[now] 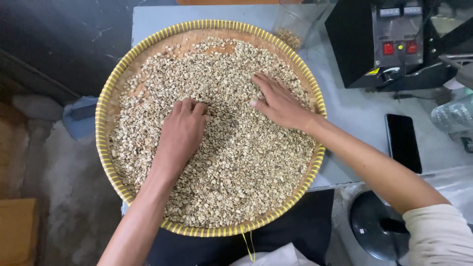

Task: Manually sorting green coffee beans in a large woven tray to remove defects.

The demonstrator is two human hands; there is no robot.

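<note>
My left hand [182, 130] lies fingers curled, knuckles down in the pale beans [231, 167], gripping nothing visible; my right hand [278, 101] spreads flat farther right; the woven tray [106, 106] rim contains them.

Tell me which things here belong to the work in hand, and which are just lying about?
In use:
- left hand, fingers curled into the pale beans
- right hand, spread flat on the beans
- round woven tray with yellow rim, holding the beans

Lying about:
- black phone
- black machine with red buttons
- clear container
- grey table
</note>
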